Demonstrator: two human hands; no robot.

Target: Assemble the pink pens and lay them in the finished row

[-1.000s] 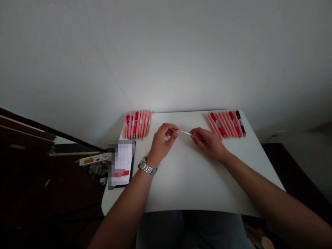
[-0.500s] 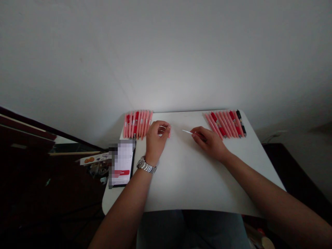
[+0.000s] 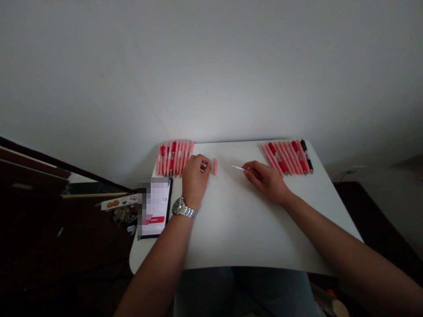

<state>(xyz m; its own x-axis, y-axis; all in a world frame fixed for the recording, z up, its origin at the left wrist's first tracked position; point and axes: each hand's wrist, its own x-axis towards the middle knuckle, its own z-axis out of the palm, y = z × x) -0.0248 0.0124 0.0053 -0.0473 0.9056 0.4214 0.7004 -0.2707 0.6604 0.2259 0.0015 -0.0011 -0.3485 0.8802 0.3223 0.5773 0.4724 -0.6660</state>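
Observation:
A short pink pen barrel piece (image 3: 215, 167) lies on the white table (image 3: 238, 220), just right of my left hand (image 3: 197, 175). That hand is apart from the piece, its fingers curled towards the thumb. Whatever is between its fingertips, if anything, is too small to make out. My right hand (image 3: 262, 178) pinches a pen refill (image 3: 238, 167), its pale thin end pointing left. Something pinkish shows under the right fingers, mostly hidden by them. A metal watch (image 3: 184, 208) circles my left wrist.
Pink and red pens (image 3: 175, 157) lie in a row at the back left. More pens (image 3: 287, 157), with a black one (image 3: 306, 156) at the end, lie at the back right. A phone (image 3: 155, 209) rests on the left edge. The wall (image 3: 211, 88) stands behind the table.
My left hand has let go of the pink barrel piece and drawn back slightly left, so the piece shows fully on the table. My right hand stays nearly still.

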